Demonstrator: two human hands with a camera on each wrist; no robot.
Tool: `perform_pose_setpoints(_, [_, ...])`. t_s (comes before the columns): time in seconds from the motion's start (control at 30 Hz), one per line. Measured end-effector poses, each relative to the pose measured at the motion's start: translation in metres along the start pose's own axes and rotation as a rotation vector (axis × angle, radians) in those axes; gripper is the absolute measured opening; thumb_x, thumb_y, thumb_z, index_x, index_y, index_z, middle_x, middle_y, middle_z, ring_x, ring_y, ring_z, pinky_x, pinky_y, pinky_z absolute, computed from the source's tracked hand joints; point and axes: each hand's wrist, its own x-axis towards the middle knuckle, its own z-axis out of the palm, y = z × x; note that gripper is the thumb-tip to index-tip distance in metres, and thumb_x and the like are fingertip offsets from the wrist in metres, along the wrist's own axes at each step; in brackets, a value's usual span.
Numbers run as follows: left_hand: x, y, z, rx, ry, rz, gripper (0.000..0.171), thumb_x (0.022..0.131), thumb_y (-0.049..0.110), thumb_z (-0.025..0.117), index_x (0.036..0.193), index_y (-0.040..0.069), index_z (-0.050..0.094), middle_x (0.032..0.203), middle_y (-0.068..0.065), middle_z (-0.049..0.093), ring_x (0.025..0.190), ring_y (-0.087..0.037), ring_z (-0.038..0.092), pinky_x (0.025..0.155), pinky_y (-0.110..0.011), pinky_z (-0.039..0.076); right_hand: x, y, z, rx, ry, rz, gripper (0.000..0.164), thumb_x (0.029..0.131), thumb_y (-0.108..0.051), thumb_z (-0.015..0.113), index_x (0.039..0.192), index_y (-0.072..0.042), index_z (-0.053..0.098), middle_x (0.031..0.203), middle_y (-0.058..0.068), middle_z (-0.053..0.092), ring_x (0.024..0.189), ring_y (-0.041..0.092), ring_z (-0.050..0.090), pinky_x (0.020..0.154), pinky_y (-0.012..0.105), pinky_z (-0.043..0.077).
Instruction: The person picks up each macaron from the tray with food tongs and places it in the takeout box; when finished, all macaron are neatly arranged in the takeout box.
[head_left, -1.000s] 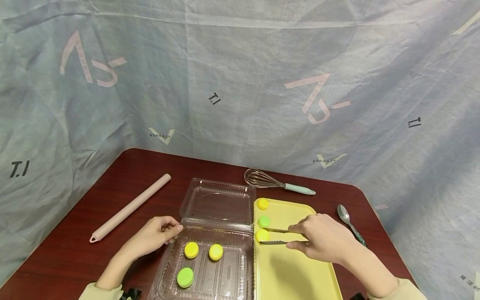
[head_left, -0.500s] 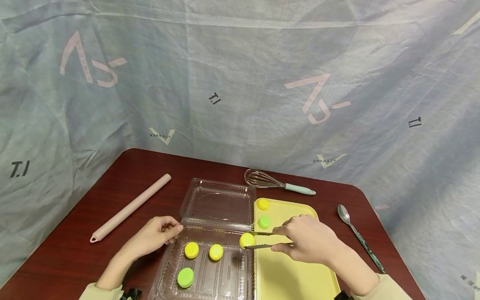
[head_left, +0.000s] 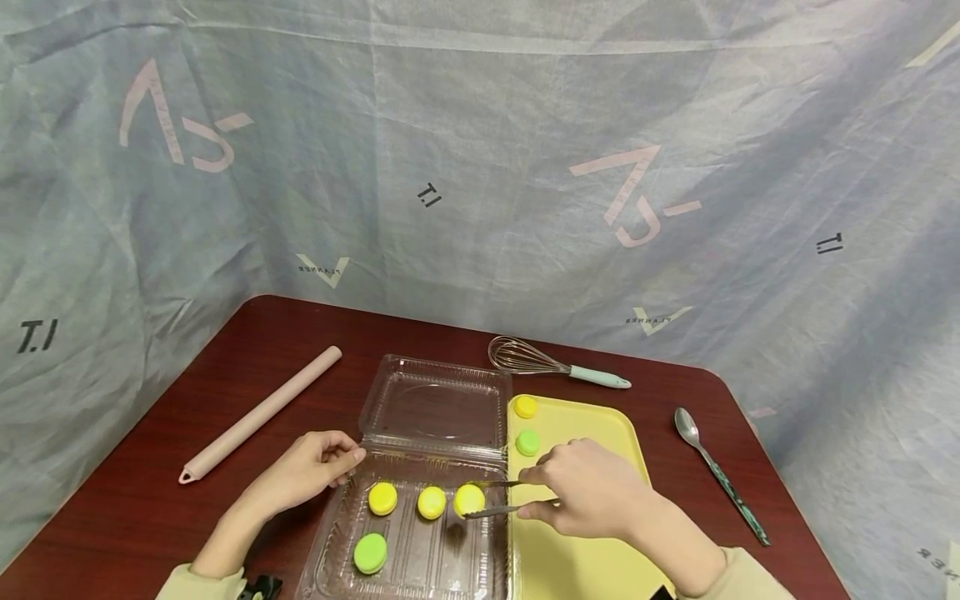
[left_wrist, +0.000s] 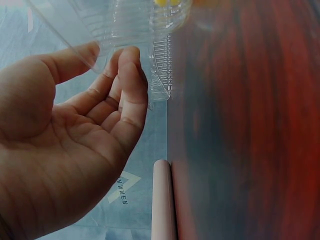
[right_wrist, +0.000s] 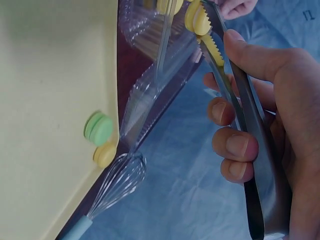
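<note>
My right hand (head_left: 600,492) grips metal tongs (right_wrist: 245,105). Their toothed tips squeeze a yellow macaron (head_left: 469,501) over the right part of a clear plastic container (head_left: 450,575). Two yellow macarons, one of them the near neighbour (head_left: 431,503), and a green macaron (head_left: 371,554) sit inside that container. At its left corner my left hand (head_left: 311,471) pinches the rim between thumb and fingers, as the left wrist view shows. The yellow tray (head_left: 570,550) on the right bears a green macaron (head_left: 527,442) and a yellow macaron (head_left: 526,407).
The container's lid (head_left: 435,408) lies folded back behind it. A pink rolling pin (head_left: 262,414) is at the left, a whisk (head_left: 558,364) at the back, and a spoon (head_left: 720,475) to the right of the tray. Grey cloth (head_left: 480,167) hangs behind the table.
My right hand has carried the yellow macaron in the tongs leftward, from the tray to above the container. My left hand has stayed at the rim.
</note>
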Motion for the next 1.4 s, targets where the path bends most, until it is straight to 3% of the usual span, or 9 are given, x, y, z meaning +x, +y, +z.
perform_pose_setpoints(0.13, [0.000,0.000,0.000,-0.005,-0.001,0.002,0.026,0.100,0.020,0.063,0.101,-0.005,0.066,0.079,-0.007,0.063,0.067,-0.016,0.060,0.061,-0.028,0.053,0.004,-0.004,0.002,0.002,-0.001,-0.020,0.029,0.086,-0.044,0.076,0.071,-0.023,0.061,0.056,-0.020,0.035,0.049,-0.004,0.027,0.046,0.019,0.031])
perform_pose_setpoints(0.47, [0.001,0.000,-0.001,-0.003,-0.002,0.003,0.026,0.100,0.020,0.062,0.101,-0.005,0.066,0.080,-0.007,0.064,0.068,-0.017,0.061,0.061,-0.028,0.054,0.010,-0.012,0.009,0.022,-0.078,-0.005,0.027,0.088,-0.045,0.074,0.095,-0.019,0.078,0.061,-0.019,0.053,0.049,-0.006,0.029,0.048,0.019,0.039])
perform_pose_setpoints(0.6, [0.001,-0.001,-0.001,-0.003,0.000,-0.001,0.026,0.100,0.021,0.063,0.101,-0.005,0.066,0.080,-0.008,0.064,0.068,-0.017,0.061,0.061,-0.029,0.054,0.013,-0.016,0.013,0.034,-0.093,-0.018,0.031,0.089,-0.044,0.073,0.107,-0.019,0.078,0.076,-0.014,0.069,0.053,-0.008,0.040,0.053,0.022,0.047])
perform_pose_setpoints(0.7, [0.001,-0.002,-0.001,-0.004,0.001,0.000,0.026,0.100,0.020,0.063,0.101,-0.005,0.066,0.080,-0.008,0.064,0.068,-0.017,0.061,0.061,-0.029,0.054,0.015,-0.018,0.017,0.038,-0.098,-0.027,0.032,0.090,-0.045,0.072,0.109,-0.020,0.078,0.087,-0.011,0.074,0.055,-0.009,0.044,0.058,0.023,0.051])
perform_pose_setpoints(0.83, [0.000,-0.002,-0.001,-0.008,-0.002,0.004,0.026,0.100,0.021,0.063,0.102,-0.005,0.066,0.079,-0.007,0.063,0.068,-0.017,0.061,0.061,-0.029,0.053,0.017,-0.022,0.021,0.018,-0.096,-0.041,0.031,0.090,-0.048,0.071,0.102,-0.020,0.078,0.077,-0.013,0.071,0.050,-0.008,0.040,0.054,0.020,0.048])
perform_pose_setpoints(1.0, [0.000,-0.002,-0.001,-0.006,0.000,0.003,0.026,0.100,0.020,0.063,0.102,-0.005,0.066,0.079,-0.008,0.063,0.068,-0.017,0.061,0.061,-0.029,0.053,0.019,-0.027,0.025,-0.013,-0.085,-0.059,0.029,0.089,-0.050,0.071,0.078,-0.024,0.071,0.053,-0.017,0.048,0.045,-0.004,0.033,0.045,0.019,0.037])
perform_pose_setpoints(1.1, [0.000,-0.001,-0.001,0.001,0.003,0.003,0.026,0.100,0.020,0.062,0.102,-0.005,0.066,0.079,-0.007,0.063,0.068,-0.017,0.060,0.061,-0.028,0.053,0.020,-0.029,0.028,-0.018,-0.079,-0.065,0.033,0.089,-0.052,0.071,0.070,-0.026,0.064,0.052,-0.018,0.043,0.045,-0.004,0.033,0.044,0.018,0.035])
perform_pose_setpoints(1.23, [0.001,-0.001,0.000,0.004,0.003,0.002,0.026,0.100,0.020,0.062,0.102,-0.005,0.066,0.078,-0.006,0.063,0.067,-0.017,0.060,0.061,-0.029,0.053,0.021,-0.032,0.033,-0.026,-0.059,-0.090,0.033,0.088,-0.053,0.071,0.069,-0.027,0.062,0.059,-0.019,0.049,0.048,-0.004,0.037,0.045,0.017,0.035])
perform_pose_setpoints(1.4, [0.001,-0.001,0.000,0.006,0.003,0.003,0.025,0.100,0.020,0.062,0.101,-0.005,0.066,0.078,-0.006,0.063,0.067,-0.017,0.060,0.061,-0.028,0.053,0.023,-0.034,0.039,-0.016,-0.040,-0.106,0.032,0.087,-0.052,0.072,0.069,-0.028,0.062,0.057,-0.022,0.043,0.045,-0.005,0.029,0.043,0.014,0.029])
